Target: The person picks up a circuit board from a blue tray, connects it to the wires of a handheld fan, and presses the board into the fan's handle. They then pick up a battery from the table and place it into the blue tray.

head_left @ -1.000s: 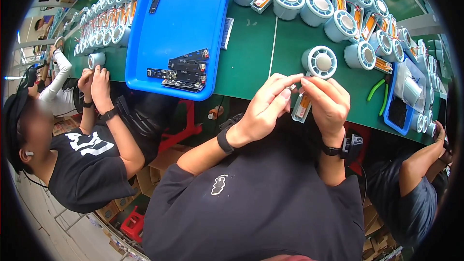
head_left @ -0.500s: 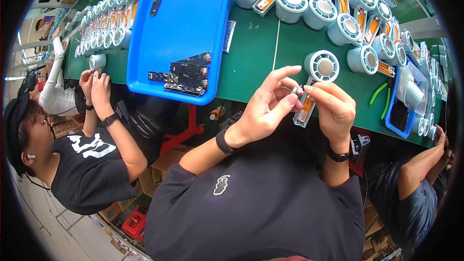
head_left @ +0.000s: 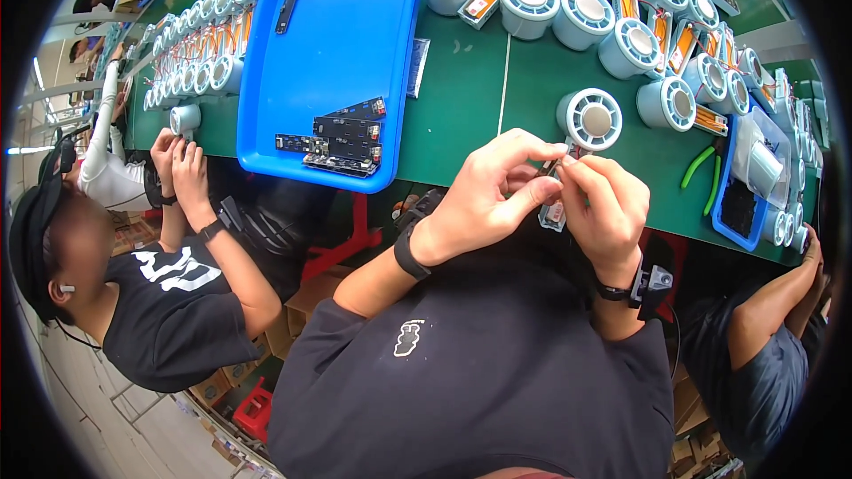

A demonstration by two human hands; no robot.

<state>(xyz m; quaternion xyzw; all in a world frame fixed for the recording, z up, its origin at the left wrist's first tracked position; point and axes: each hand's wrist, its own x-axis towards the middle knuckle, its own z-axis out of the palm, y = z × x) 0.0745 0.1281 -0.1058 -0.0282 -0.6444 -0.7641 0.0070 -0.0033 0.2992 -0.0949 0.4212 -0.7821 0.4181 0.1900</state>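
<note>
In front of me lies a light-blue device with a round slotted head and a narrow handle that points toward me. My left hand is over the left side of the handle, thumb and forefinger closed near its top. Opposite it, my right hand pinches at the same spot, its fingertips almost meeting the left ones. Whatever small part sits between the fingertips is hidden. Both hands cover most of the handle; its lower end shows between them at the table edge.
A blue tray holds black circuit boards. Several similar devices with orange-wrapped parts fill the far right. Green-handled pliers lie beside a small blue bin. Co-workers sit at left and right.
My fingertips have come down and closer together over the handle's top. The small whitish part visible between them earlier is now hidden.
</note>
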